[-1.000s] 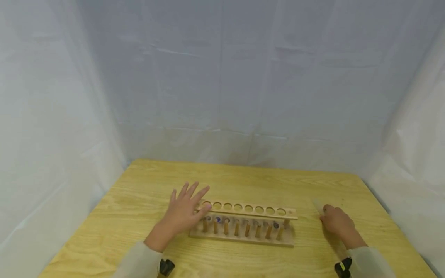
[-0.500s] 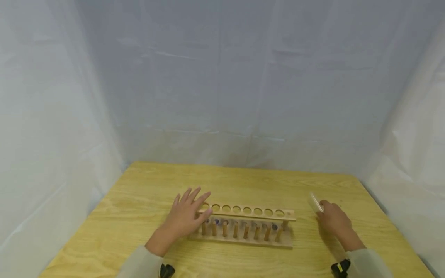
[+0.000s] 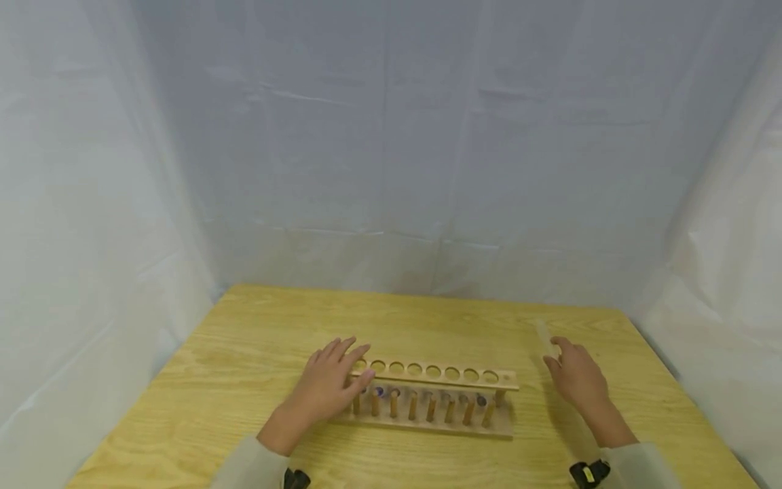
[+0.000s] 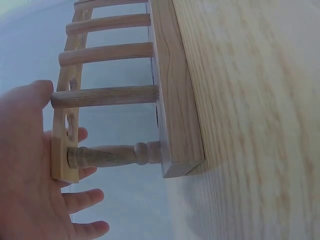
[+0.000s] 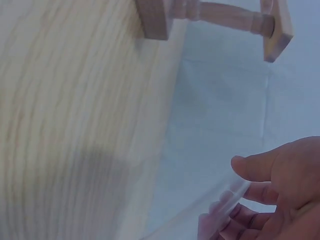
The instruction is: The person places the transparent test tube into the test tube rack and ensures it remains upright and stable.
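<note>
A wooden test tube rack (image 3: 431, 369) stands upright on the table, its top rail pierced by a row of round holes and several pegs rising from its base. My left hand (image 3: 326, 384) holds the rail's left end: in the left wrist view the thumb (image 4: 42, 92) touches the near edge and the fingers reach past the far side. To the right of the rack, my right hand (image 3: 577, 377) pinches a clear test tube (image 3: 546, 337) between thumb and fingers. The tube slants away from the hand, apart from the rack. In the right wrist view, the transparent tube (image 5: 217, 215) partly blends into the background.
The yellow wood-grain table (image 3: 293, 309) carries the rack near its middle. Pale sheeting (image 3: 391, 170) encloses the back and both sides. Small dark and blue round spots (image 3: 379, 392) show among the pegs; what they are cannot be made out.
My right hand has moved forward and slightly left with the tube, whose far end has risen in the picture. The left hand's fingers have drawn closer together; the rack stays nearly in place.
</note>
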Tool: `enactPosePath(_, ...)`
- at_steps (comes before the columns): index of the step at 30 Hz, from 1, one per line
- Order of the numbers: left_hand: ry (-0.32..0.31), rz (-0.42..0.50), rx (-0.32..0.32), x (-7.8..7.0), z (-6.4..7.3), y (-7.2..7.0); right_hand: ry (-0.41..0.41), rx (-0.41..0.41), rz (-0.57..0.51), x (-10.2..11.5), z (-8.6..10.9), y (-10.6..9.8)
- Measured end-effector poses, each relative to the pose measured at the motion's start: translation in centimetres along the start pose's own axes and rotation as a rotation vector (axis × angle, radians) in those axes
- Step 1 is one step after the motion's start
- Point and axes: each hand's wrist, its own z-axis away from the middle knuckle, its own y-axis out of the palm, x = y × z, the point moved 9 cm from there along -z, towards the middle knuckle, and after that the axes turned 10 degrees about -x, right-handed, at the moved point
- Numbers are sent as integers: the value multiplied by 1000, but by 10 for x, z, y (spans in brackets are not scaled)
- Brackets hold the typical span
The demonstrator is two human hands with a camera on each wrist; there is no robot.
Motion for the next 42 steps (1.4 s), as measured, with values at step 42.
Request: enactPosePath(42,73,-195,-134,-16,8,-6,-176,-752,-502,94,29,-90)
